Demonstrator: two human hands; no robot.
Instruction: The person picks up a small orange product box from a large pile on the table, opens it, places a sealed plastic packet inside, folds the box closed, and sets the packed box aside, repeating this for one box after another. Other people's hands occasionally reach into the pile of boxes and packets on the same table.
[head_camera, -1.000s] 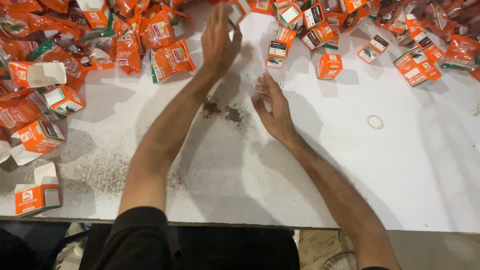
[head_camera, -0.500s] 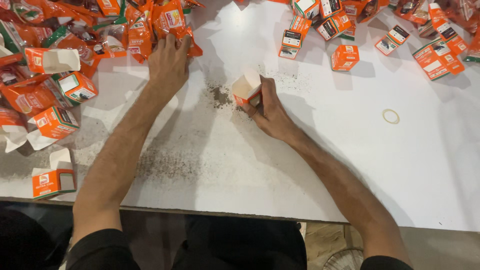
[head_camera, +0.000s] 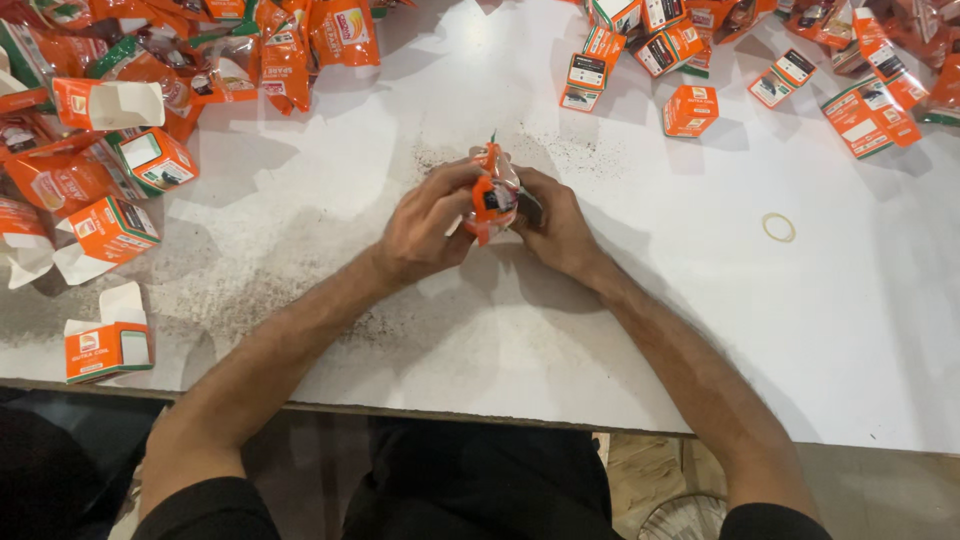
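nearest the camera, the two forearms run up from the worktop (head_camera: 480, 340) edge and meet near its middle, where both hands close around one small orange pouch (head_camera: 493, 192). the left hand (head_camera: 425, 228) has its fingers curled tight on the pouch's left side and the right hand (head_camera: 556, 222) wraps its fingers round the right side, with something dark half hidden under them that i cannot make out. the pouch is held just above the worktop, over a scatter of dark crumbs (head_camera: 560, 150). as a judgement, this one piece is in mid-handling, not yet set into any carton. to the left lie open orange cartons (head_camera: 108, 345), their flaps up and seemingly empty, so that part looks unfinished. a lone rubber band (head_camera: 778, 227) lies off to the right. farther back, a heap of orange pouches (head_camera: 290, 50) waits at the left, and closed small boxes (head_camera: 690, 110) are strewn at the far right, which suggests some are already done and plenty remain.
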